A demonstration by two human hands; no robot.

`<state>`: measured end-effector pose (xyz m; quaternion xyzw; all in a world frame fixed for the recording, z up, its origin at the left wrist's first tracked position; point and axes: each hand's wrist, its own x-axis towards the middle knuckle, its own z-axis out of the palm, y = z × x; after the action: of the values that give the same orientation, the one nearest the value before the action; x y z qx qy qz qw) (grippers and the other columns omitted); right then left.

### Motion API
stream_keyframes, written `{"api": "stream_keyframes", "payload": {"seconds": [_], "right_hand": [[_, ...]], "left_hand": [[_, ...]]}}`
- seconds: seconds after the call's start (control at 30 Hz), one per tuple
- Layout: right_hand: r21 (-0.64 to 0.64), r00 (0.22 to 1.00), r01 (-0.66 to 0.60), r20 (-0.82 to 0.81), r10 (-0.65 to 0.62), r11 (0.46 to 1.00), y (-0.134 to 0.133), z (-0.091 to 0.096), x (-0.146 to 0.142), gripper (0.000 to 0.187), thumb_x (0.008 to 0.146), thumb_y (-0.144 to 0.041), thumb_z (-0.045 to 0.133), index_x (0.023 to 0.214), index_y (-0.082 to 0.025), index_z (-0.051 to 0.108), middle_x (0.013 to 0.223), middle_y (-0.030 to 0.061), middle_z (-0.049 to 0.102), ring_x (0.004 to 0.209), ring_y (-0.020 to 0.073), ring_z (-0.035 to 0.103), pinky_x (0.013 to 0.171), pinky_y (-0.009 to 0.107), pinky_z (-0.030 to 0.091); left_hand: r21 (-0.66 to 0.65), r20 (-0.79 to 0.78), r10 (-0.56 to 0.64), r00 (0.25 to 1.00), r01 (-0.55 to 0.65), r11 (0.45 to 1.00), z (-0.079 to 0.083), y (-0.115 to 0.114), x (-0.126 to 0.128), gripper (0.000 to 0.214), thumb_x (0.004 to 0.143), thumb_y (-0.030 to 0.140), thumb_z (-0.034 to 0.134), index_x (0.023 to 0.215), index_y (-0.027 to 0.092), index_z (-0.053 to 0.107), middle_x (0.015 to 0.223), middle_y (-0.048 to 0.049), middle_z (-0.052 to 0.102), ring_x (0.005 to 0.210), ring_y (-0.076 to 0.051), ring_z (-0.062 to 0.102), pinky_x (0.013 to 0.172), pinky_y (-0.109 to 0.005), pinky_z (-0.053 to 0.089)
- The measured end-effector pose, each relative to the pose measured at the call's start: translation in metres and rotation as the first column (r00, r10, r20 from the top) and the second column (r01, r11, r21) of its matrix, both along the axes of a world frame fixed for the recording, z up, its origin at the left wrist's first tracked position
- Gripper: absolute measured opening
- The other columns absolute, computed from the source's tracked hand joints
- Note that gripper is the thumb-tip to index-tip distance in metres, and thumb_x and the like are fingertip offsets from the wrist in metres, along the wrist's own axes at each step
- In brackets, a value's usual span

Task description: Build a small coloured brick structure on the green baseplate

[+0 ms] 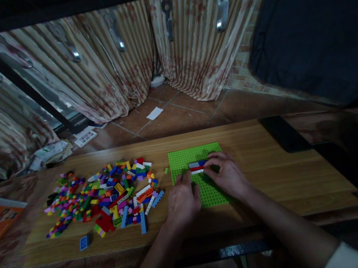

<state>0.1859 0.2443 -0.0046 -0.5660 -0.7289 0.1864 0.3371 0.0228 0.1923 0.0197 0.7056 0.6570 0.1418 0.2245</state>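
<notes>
Just right of centre in the frame, a short block of bricks [196, 168] sits on a green studded baseplate [214, 197], toward its upper half. Its parts would presumably be hard plastic: light, stiff, not fragile, slightly slick on their smooth faces. The ends and long sides appear the best places to take hold, with firm pressure from above suiting the studs. Visible colours run in bands: white nearest the lower edge, red behind it, then grey at left and blue at right; further detail is too small to tell.

At the block's left end, the left hand [183, 197] has its fingers curled, tips at the white band; whether they pinch it cannot be told. At the right end, the right hand [229, 174] brings thumb and forefinger close together beside the bricks; whether anything is pinched between them is likewise unclear.

Left of the baseplate, loose bricks [105, 221] in many colours spread over the wooden board [266, 192], with one blue brick [84, 243] apart at lower left. A dark flat object [283, 134] lies at the board's upper right. Striped curtains [133, 59] hang across the upper frame.
</notes>
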Motion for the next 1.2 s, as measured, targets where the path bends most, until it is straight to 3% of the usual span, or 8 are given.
{"api": "stream_keyframes", "payload": {"seconds": [0.23, 0.57, 0.97, 1.13, 1.2], "right_hand": [[-0.005, 0.997, 0.061, -0.043, -0.061, 0.998, 0.000, -0.003, -0.004, 0.006, 0.076, -0.023, 0.063, 0.076, -0.023, 0.069, 0.098, 0.0063, 0.064, 0.098, 0.0226, 0.058, 0.091, 0.040, 0.045], [-0.055, 0.987, 0.094, -0.124, -0.100, 0.994, 0.002, -0.003, -0.005, 0.007, 0.074, -0.025, 0.063, 0.070, -0.023, 0.068, 0.087, 0.0043, 0.065, 0.088, 0.0214, 0.060, 0.087, 0.039, 0.046], [-0.084, 0.981, 0.092, -0.161, -0.104, 0.992, 0.002, -0.004, -0.008, 0.011, 0.072, -0.027, 0.063, 0.064, -0.022, 0.067, 0.083, 0.0054, 0.065, 0.084, 0.0215, 0.060, 0.083, 0.038, 0.047], [-0.130, 0.964, 0.020, -0.262, -0.054, 0.991, 0.007, -0.006, 0.002, 0.015, 0.073, -0.035, 0.063, 0.068, -0.022, 0.069, 0.085, 0.0038, 0.068, 0.084, 0.0207, 0.062, 0.082, 0.037, 0.047], [-0.181, 0.936, 0.038, -0.337, -0.098, 0.983, 0.010, -0.006, 0.007, 0.022, 0.076, -0.042, 0.061, 0.074, -0.021, 0.069, 0.081, 0.0036, 0.069, 0.078, 0.0203, 0.063, 0.077, 0.036, 0.048]], "left_hand": [[0.001, 0.009, 0.051, 0.999, -0.051, 0.999, 0.001, -0.001, 0.002, 0.045, 0.089, 0.026, 0.045, 0.133, 0.013, 0.047, 0.115, -0.0137, 0.061, 0.099, -0.024, 0.063, 0.089, -0.036, 0.049], [-0.020, -0.199, -0.065, 0.978, 0.063, 0.998, -0.003, -0.004, 0.009, 0.051, 0.093, 0.023, 0.034, 0.143, 0.014, 0.035, 0.123, -0.0164, 0.054, 0.090, -0.023, 0.065, 0.073, -0.031, 0.052], [0.025, -0.299, -0.095, 0.949, 0.107, 0.994, -0.011, -0.003, 0.013, 0.049, 0.091, 0.015, 0.035, 0.139, 0.009, 0.042, 0.115, -0.0185, 0.057, 0.091, -0.025, 0.065, 0.069, -0.032, 0.054], [0.037, -0.248, -0.082, 0.965, 0.094, 0.995, -0.011, -0.005, 0.012, 0.049, 0.092, 0.018, 0.035, 0.140, 0.011, 0.040, 0.118, -0.0177, 0.057, 0.094, -0.025, 0.064, 0.074, -0.033, 0.054], [0.055, -0.187, -0.061, 0.980, 0.073, 0.996, -0.011, -0.006, 0.009, 0.049, 0.092, 0.020, 0.037, 0.141, 0.014, 0.040, 0.121, -0.0165, 0.057, 0.095, -0.024, 0.064, 0.078, -0.032, 0.054]]}}
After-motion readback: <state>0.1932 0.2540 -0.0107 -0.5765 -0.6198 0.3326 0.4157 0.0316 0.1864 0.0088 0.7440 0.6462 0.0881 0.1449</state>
